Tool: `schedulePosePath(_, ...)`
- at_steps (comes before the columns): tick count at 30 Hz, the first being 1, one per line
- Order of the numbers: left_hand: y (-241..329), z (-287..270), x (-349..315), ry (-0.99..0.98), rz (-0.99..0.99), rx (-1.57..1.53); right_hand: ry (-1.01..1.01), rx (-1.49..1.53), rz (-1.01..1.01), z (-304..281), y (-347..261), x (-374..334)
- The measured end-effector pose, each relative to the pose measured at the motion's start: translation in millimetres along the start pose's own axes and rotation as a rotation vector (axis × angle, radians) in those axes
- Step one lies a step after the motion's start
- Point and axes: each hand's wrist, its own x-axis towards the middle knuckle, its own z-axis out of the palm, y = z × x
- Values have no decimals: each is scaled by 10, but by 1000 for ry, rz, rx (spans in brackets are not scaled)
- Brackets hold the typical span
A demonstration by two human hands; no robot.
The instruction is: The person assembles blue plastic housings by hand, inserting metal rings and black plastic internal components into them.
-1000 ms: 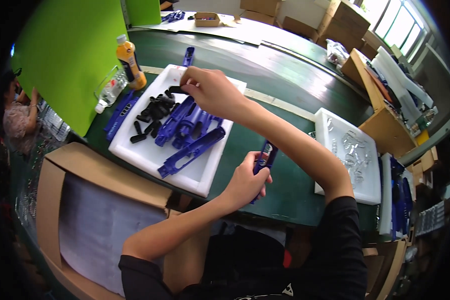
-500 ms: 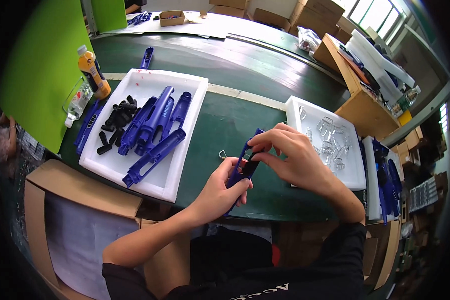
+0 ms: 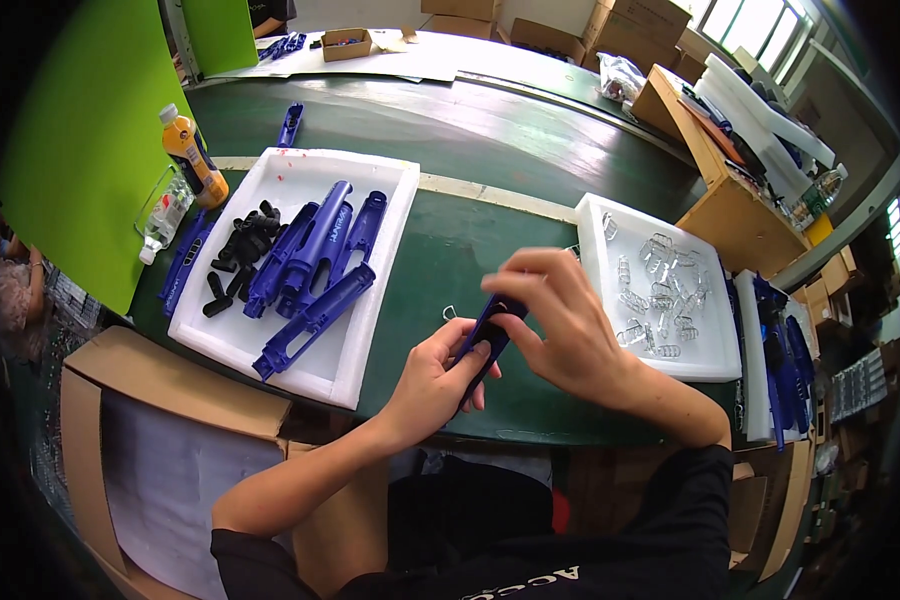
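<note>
Above the smooth dark green worktop (image 3: 440,240), a long dark blue plastic housing (image 3: 487,329) slants between two hands: the left hand (image 3: 432,378) clasps its lower part; the right hand (image 3: 562,325) curls over its upper end, whether pinching anything I cannot tell.

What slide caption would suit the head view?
Left hand holds a blue casing, right hand at its upper end, between a parts tray and a wire-piece tray.
</note>
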Motion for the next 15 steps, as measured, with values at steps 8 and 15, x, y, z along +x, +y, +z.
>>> schedulePosePath(8, -11, 55, -40, 36, 51, 17, -129, 585, 638, 88, 54, -84)
schedulePosePath(15, -31, 11, -28, 39, 2, 0, -92, 803, 691, 159, 113, -111)
